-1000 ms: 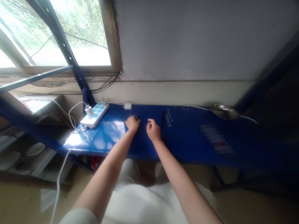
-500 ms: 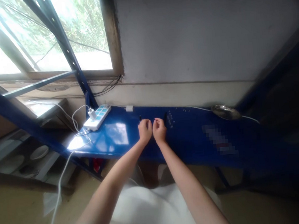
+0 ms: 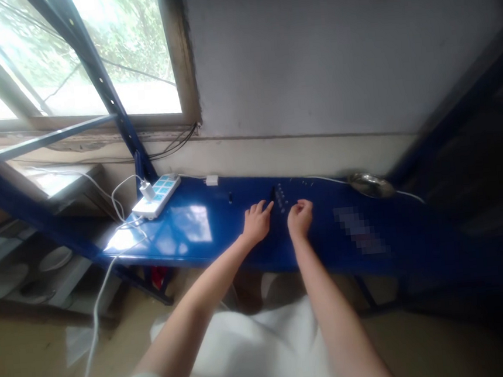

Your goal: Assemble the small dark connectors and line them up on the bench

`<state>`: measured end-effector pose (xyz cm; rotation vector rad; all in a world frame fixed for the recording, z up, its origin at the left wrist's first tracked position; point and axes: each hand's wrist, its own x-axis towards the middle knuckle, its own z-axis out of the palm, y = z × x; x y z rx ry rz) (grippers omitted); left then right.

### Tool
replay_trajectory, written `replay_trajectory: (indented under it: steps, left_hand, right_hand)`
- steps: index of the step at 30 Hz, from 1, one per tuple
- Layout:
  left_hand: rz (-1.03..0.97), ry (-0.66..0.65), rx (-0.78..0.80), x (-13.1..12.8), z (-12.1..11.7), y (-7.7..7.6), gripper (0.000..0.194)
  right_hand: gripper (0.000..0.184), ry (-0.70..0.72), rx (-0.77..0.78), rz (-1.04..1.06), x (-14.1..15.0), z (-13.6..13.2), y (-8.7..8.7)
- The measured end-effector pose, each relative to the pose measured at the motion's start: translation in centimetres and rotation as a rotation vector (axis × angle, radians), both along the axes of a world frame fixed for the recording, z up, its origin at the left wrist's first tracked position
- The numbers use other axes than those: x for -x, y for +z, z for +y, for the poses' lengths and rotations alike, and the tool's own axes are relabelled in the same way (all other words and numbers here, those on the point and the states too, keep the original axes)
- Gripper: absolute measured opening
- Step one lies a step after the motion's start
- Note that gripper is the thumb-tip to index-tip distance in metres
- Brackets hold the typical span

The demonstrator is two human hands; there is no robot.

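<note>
Small dark pieces (image 3: 281, 197) lie beyond the left hand (image 3: 257, 224) and right hand (image 3: 300, 218).

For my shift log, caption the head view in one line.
Left hand and right hand near a small black item on a blue workbench.

A glossy blue metal worktop (image 3: 221, 241) carries a white power strip (image 3: 156, 197) with a white charger (image 3: 147, 190) plugged in, a small white plug (image 3: 211, 180), a small black piece (image 3: 230, 198), a thin black stick (image 3: 272, 194), a row of tiny studs (image 3: 281, 197), a shallow steel dish (image 3: 370, 185) and a white cable (image 3: 325, 178).
</note>
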<state>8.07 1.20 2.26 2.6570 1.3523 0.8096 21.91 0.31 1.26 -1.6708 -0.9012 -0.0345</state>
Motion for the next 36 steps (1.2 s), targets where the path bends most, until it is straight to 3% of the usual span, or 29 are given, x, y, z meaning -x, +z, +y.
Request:
replay_trajectory:
  steps: [6,12,17,21,24,31,36]
  left_hand:
    - [-0.004,0.056,0.0,0.2,0.1,0.1,0.034]
    - [-0.118,0.15,0.024,0.4,0.0,-0.1,0.013]
    - [-0.407,0.164,0.018,1.0,0.1,-0.4,0.008]
    - [-0.744,0.207,0.102,1.6,0.6,-0.6,0.008]
    - [-0.891,0.246,0.159,1.9,0.8,-0.6,0.011]
    - [-0.928,0.227,0.154,1.9,0.7,-0.6,0.012]
    - [-0.908,0.177,0.097,1.9,0.5,-0.5,0.013]
  right_hand:
    - [0.031,0.047,0.345,-0.139,0.5,-0.2,-0.6]
    - [0.03,0.101,0.49,-0.249,0.9,-0.6,-0.4]
    - [0.03,0.113,0.523,-0.283,0.9,-0.5,-0.3]
    - [0.028,0.11,0.533,-0.294,0.8,-0.2,-0.4]
    - [0.025,0.115,0.534,-0.306,0.6,0.0,-0.6]
    - [0.013,0.119,0.474,-0.31,0.6,0.0,-0.7]
    - [0.014,0.253,0.326,-0.416,2.0,0.2,0.2]
